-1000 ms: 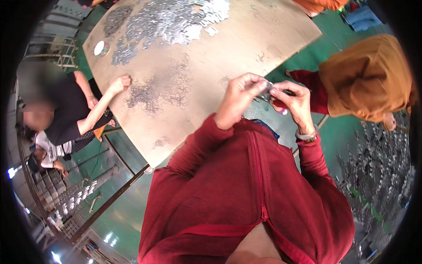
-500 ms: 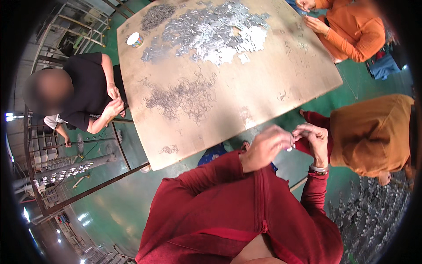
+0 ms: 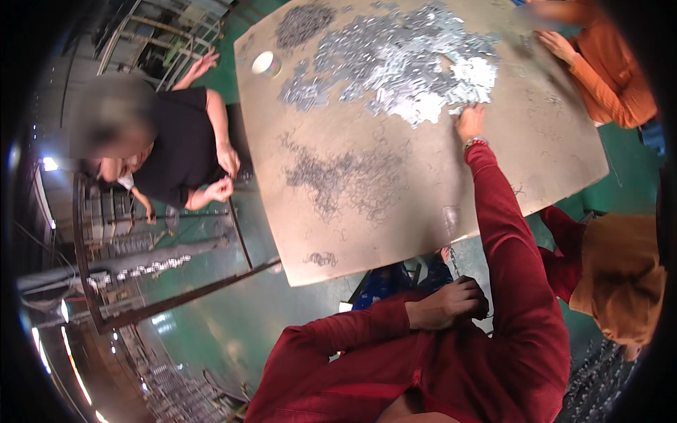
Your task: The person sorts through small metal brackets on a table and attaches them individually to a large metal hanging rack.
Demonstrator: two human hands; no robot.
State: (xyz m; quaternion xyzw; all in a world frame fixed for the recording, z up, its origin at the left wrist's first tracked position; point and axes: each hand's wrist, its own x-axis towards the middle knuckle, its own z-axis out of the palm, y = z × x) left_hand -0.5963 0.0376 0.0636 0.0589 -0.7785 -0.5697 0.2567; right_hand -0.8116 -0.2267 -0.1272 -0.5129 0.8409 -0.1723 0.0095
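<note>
My right hand [image 3: 471, 123] reaches across the table to the near right edge of a heap of small flat metal pieces [image 3: 405, 63]. Its fingers are bent down and drawn together on a bright piece at the rim of the heap. Close to my body, my left hand [image 3: 446, 304] is closed with its fingers curled; what it holds is hidden. A thin chain-like strand [image 3: 455, 261] shows just above that hand, below the table edge. On the near left part of the table [image 3: 423, 225] lies a loose spread of thin curved wire pieces [image 3: 345, 173].
A paper cup [image 3: 266, 64] and a dark heap of small parts [image 3: 303, 25] are at the table's far left. A person in black [image 3: 183, 141] sits left; a person in orange [image 3: 613, 77] is far right. Brown cloth [image 3: 613, 275] lies right of my arm.
My right hand has left my left hand and stretched forward to the metal heap. My left hand has drawn down toward my body. The view has shifted, moving the table rightward.
</note>
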